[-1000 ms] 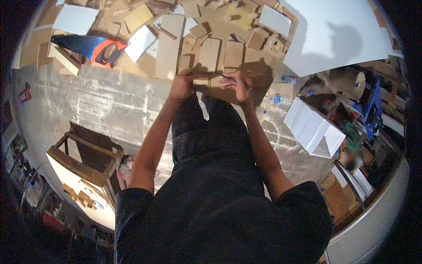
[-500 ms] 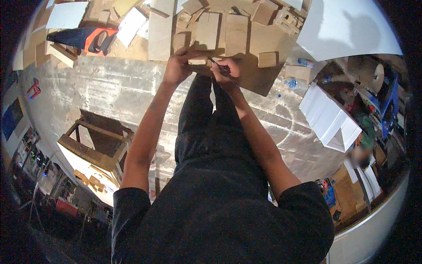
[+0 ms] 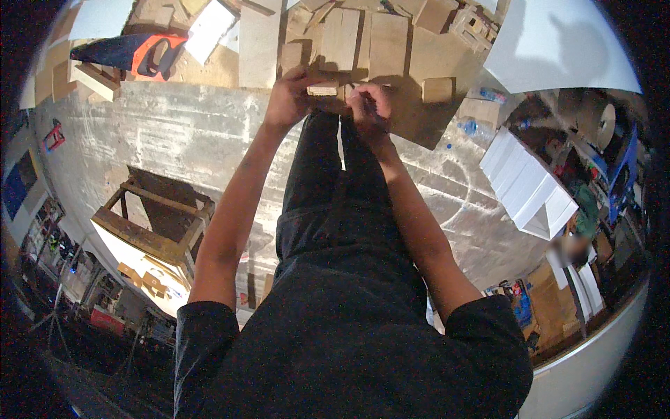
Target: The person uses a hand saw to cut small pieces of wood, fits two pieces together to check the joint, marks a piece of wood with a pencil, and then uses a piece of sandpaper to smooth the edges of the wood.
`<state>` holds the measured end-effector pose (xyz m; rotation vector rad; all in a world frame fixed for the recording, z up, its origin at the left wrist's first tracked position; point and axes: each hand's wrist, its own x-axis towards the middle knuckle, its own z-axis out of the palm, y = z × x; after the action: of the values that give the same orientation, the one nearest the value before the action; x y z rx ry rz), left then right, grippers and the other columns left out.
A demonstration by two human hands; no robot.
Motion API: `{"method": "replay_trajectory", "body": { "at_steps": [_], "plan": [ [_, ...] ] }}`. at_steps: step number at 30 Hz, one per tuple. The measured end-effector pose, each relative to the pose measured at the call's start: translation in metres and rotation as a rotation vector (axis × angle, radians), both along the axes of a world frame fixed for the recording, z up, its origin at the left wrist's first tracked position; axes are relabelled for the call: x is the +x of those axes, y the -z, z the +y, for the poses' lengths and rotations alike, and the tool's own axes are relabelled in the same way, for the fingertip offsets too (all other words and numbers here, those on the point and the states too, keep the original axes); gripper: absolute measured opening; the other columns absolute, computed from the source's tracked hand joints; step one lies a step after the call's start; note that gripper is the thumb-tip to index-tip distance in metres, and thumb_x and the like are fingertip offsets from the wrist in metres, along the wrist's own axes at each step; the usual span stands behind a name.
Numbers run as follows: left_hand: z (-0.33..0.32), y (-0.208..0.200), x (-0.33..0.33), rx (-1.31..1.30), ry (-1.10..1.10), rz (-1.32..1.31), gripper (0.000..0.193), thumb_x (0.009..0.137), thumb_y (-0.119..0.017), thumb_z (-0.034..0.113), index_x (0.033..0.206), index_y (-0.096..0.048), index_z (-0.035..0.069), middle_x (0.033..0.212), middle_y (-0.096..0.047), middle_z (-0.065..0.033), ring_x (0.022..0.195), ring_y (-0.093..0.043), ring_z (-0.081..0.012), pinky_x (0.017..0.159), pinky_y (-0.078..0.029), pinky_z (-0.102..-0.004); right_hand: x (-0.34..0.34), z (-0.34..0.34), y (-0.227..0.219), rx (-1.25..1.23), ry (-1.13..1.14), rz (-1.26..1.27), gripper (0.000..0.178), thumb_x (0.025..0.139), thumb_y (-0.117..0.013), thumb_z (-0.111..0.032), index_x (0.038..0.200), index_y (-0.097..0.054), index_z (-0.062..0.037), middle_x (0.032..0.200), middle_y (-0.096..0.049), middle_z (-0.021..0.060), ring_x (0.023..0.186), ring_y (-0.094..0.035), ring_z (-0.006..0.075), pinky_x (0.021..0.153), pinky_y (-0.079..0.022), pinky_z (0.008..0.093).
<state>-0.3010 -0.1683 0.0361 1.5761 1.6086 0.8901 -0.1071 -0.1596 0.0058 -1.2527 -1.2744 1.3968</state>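
At the near edge of the work surface, my left hand (image 3: 289,103) is closed on a small pale wooden block (image 3: 322,91), its fingers reaching along the block's far side. My right hand (image 3: 370,110) is closed just right of the block, fingers bent round a thin dark pen-like stick (image 3: 351,87). Only a bit of that stick shows; whether its tip touches wood I cannot tell. Beyond the hands lie two flat wooden boards (image 3: 340,40) side by side, and a smaller wooden block (image 3: 437,90) rests to the right.
A handsaw (image 3: 159,57) with an orange and black handle lies far left, near white sheet pieces (image 3: 211,31). A large white panel (image 3: 562,52) is far right, above plastic bottles (image 3: 477,130) and a white box (image 3: 528,183). A wooden frame (image 3: 150,220) stands left on the floor.
The view has shifted slightly, so the far boards appear higher and more to the right. My right hand has turned, and less of the dark stick shows. My left hand keeps its hold on the block.
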Motion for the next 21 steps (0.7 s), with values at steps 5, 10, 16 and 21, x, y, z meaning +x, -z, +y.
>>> {"method": "replay_trajectory", "body": {
  "at_steps": [5, 10, 16, 21],
  "plan": [
    [-0.004, 0.022, -0.009, 0.015, 0.042, 0.01, 0.047, 0.06, -0.081, 0.002, 0.105, -0.07, 0.008, 0.102, -0.064, -0.0114, 0.095, -0.064, -0.0284, 0.078, -0.053, -0.0341, 0.024, 0.008, -0.024, -0.001, -0.253, -0.071, 0.044, 0.085, -0.069, -0.01, 0.125, -0.051, -0.0045, 0.11, -0.061, 0.0104, 0.092, -0.065, 0.0173, 0.07, -0.054, 0.0287],
    [-0.007, 0.028, -0.007, 0.016, 0.04, 0.043, 0.046, 0.059, -0.079, 0.001, 0.104, -0.07, 0.008, 0.101, -0.064, -0.0121, 0.088, -0.064, -0.0301, 0.073, -0.053, -0.0365, 0.055, 0.023, -0.106, -0.352, -0.565, 0.102, 0.099, 0.076, -0.08, -0.026, 0.15, -0.017, -0.0106, 0.15, -0.032, 0.0108, 0.1, -0.064, 0.0247, 0.074, -0.058, 0.0355],
    [-0.004, 0.022, -0.005, 0.049, 0.03, 0.02, 0.046, 0.059, -0.079, 0.005, 0.104, -0.071, 0.008, 0.096, -0.063, -0.0122, 0.079, -0.064, -0.028, 0.067, -0.053, -0.0356, 0.064, 0.033, -0.117, -0.603, -0.499, 0.243, 0.068, 0.091, -0.063, -0.023, 0.146, -0.028, -0.0033, 0.138, -0.05, 0.0158, 0.074, -0.064, 0.0179, 0.062, -0.054, 0.0272],
    [-0.005, 0.026, -0.006, 0.041, 0.014, 0.04, 0.049, 0.056, -0.081, 0.007, 0.104, -0.071, 0.01, 0.096, -0.063, -0.012, 0.078, -0.064, -0.0294, 0.067, -0.053, -0.0358, 0.039, 0.031, -0.113, -0.438, -0.199, 0.088, 0.034, 0.093, -0.058, -0.013, 0.124, -0.052, -0.0017, 0.081, -0.064, 0.0071, 0.054, -0.054, 0.0112, 0.05, -0.046, 0.0259]
  ]
}}
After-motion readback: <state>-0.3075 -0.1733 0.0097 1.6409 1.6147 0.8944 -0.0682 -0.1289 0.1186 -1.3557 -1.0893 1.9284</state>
